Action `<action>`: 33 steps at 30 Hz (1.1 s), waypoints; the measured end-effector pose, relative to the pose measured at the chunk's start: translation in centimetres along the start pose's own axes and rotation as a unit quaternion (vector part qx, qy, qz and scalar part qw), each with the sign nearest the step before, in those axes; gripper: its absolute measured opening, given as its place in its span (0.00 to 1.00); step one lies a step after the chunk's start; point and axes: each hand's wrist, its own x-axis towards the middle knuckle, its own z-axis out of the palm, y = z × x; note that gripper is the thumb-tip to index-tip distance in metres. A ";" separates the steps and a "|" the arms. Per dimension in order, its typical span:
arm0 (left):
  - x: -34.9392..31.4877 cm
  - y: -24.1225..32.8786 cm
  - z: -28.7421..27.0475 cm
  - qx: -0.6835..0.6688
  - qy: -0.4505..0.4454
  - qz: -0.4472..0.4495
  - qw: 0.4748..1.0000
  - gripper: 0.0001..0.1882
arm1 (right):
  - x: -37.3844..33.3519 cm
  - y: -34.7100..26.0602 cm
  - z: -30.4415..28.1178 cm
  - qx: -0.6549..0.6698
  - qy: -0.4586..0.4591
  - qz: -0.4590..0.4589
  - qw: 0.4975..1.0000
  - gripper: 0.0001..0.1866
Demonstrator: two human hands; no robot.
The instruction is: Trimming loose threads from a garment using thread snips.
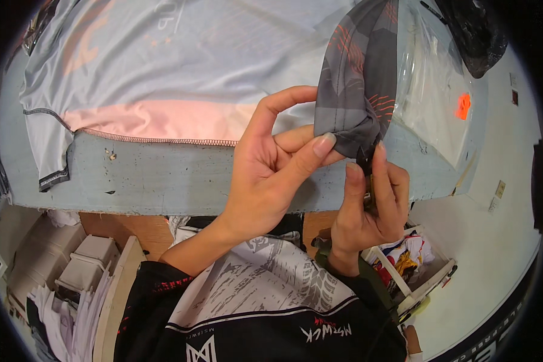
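Note:
My left hand pinches the lower edge of a dark grey sleeve-like fabric piece with orange streaks, thumb in front and fingers behind. The piece hangs over the table's right part, its seam facing me. Close beside that edge, my right hand is closed around thread snips; their dark pointed tips touch or nearly touch the fabric, and most of the body is hidden in the fingers. Left of the hands, a pale shirt with a pink band and dark overlock seams lies spread out.
The blue-grey table has a worn front edge. Clear plastic bags with an orange sticker lie at right, near a black plastic bag. Below stand grey bins at left and a crate of colourful cloth at right.

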 end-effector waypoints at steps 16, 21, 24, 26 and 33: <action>-0.9 -0.3 0.7 0.017 -0.031 0.035 0.999 0.26 | -0.2 -0.8 0.2 0.029 0.041 -0.025 0.998 0.18; -1.0 -0.3 0.5 0.038 -0.030 0.029 0.998 0.27 | -0.3 -0.5 0.2 0.023 0.040 -0.033 0.998 0.18; -1.1 -0.4 0.4 0.052 -0.036 0.028 0.998 0.27 | -0.4 -0.5 0.0 0.033 0.033 -0.029 0.998 0.20; -1.2 -0.4 0.3 0.062 -0.039 0.027 0.997 0.27 | -0.5 -0.5 0.0 0.038 0.026 -0.022 0.999 0.22; -1.2 -0.7 0.4 0.033 -0.042 0.041 0.998 0.27 | -1.0 -0.6 -0.5 0.060 0.053 0.067 0.995 0.22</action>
